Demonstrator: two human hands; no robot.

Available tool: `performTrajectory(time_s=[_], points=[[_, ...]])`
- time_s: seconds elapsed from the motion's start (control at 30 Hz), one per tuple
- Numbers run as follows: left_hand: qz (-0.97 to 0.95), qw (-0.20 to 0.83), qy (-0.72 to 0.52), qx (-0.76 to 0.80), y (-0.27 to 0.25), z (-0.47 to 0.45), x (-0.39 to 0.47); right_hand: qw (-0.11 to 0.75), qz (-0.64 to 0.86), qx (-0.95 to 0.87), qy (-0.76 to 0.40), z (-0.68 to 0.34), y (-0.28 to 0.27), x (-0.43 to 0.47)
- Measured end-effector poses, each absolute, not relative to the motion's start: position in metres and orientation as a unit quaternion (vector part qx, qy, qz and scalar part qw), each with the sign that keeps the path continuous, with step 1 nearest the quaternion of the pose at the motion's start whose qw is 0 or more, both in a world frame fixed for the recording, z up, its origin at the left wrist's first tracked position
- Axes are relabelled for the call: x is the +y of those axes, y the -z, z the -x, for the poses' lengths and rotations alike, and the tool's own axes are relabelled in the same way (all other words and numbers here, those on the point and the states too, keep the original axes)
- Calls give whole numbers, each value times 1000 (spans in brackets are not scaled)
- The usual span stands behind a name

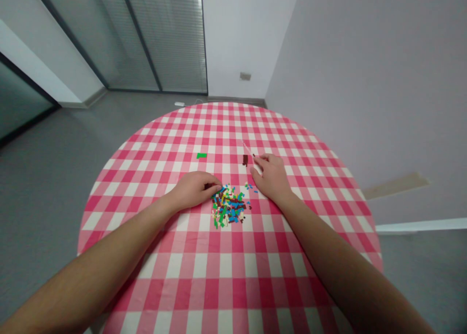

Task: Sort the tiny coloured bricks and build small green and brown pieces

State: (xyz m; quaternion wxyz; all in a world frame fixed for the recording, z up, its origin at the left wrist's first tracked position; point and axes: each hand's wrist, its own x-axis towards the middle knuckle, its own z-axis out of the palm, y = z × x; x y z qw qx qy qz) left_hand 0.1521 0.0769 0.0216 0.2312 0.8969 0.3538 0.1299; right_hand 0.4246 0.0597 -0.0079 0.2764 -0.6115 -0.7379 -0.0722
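Note:
A pile of small toy building bricks (229, 208) in blue, green, brown, white and yellow lies on the checked tablecloth. My left hand (195, 190) rests at the pile's upper left edge, thumb and fingertips drawn together by a blue piece; what they pinch, if anything, is too small to make out. To the upper right, my right hand (273, 176) has its thumb apart from its fingers. A tiny brown brick (254, 155) is at its fingertips, just right of a cluster of brown bricks (245, 160).
A group of green bricks (202, 155) lies beyond my left hand. Several loose blue bits (249, 186) lie between the pile and my right hand. The round table carries a pink-and-white checked tablecloth (226, 285); a wall (386, 81) stands to the right.

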Motion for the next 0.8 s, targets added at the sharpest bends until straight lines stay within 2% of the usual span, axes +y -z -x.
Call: performTrajectory(time_s=[0.2, 0.47, 0.8], points=[[-898, 232, -130, 352, -23, -153, 76, 212, 627, -744, 91, -430, 8, 64], [-896, 240, -133, 349, -23, -153, 77, 122, 642, -755, 57, -423, 1, 64], [-897, 235, -133, 351, -23, -152, 76, 156, 624, -763, 54, -426, 4, 63]])
